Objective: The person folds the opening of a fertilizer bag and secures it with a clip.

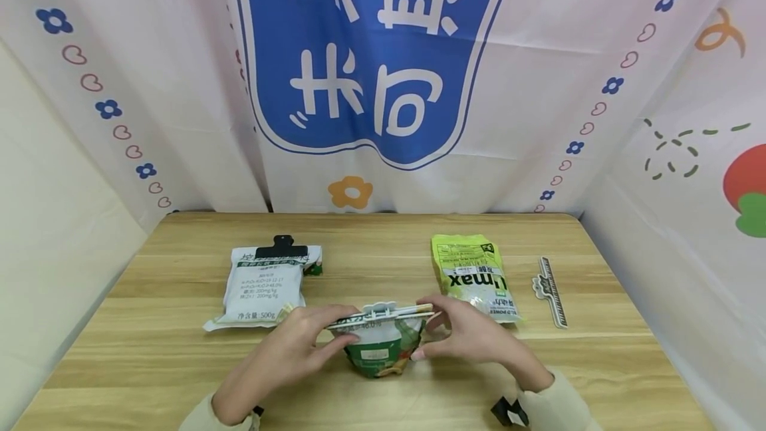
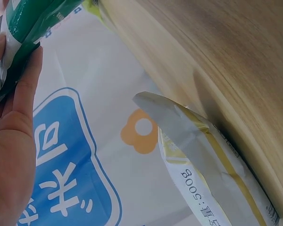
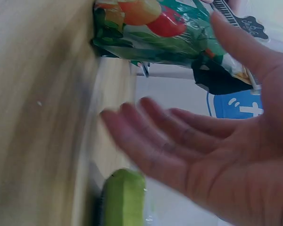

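A green-and-white plastic bag (image 1: pixel 383 354) with vegetable pictures stands upright at the front middle of the table. Across its top runs a long light-coloured bag clip (image 1: pixel 383 313) with a decorated middle. My left hand (image 1: pixel 296 341) pinches the bag's top left end between thumb and fingers; the left wrist view shows the green bag (image 2: pixel 35 19) between them. At the clip's other end is my right hand (image 1: pixel 473 334). In the right wrist view its fingers (image 3: pixel 165 141) are extended and spread apart from the bag (image 3: pixel 155 42), with the thumb near the clip.
Behind my left hand lies a white bag (image 1: pixel 260 291) with a black binder clip (image 1: pixel 281 249). A yellow-green bag (image 1: pixel 473 275) lies beyond my right hand, and a loose toothed clip (image 1: pixel 552 294) is farther right. A small black object (image 1: pixel 509 412) sits by the right sleeve.
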Motion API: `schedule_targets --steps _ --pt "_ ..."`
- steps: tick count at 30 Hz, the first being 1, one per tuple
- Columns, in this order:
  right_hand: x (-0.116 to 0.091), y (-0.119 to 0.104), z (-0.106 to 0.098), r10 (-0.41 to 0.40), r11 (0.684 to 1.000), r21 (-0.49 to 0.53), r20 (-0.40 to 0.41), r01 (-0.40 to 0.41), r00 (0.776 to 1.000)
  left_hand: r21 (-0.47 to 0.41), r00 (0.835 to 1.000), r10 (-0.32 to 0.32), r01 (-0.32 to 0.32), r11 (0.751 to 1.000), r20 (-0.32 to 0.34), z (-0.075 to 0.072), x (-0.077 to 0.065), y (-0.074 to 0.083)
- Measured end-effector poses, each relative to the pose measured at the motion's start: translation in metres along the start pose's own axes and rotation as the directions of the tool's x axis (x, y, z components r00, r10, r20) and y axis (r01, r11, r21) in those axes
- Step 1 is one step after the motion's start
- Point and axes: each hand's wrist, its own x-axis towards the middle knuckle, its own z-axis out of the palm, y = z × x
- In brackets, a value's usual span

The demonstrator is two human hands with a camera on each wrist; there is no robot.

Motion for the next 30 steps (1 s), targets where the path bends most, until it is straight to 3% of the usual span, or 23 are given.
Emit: schedule_targets --steps 8,21,30 --pt "0.001 0.005 0.012 0.076 0.997 0.019 0.047 -0.077 0.996 -0.001 1.000 0.006 -0.006 1.000 -0.002 0.001 0.000 0.000" --pt "0.006 0.006 0.028 0.038 0.997 -0.067 0.101 -0.031 0.994 0.002 1.000 -0.028 0.028 1.000 -0.014 -0.001 0.002 -0.001" --pt "0.011 0.006 0.035 0.019 0.999 -0.036 0.096 -0.015 0.995 0.014 0.998 -0.045 0.045 0.999 -0.033 0.000 0.002 -0.003"
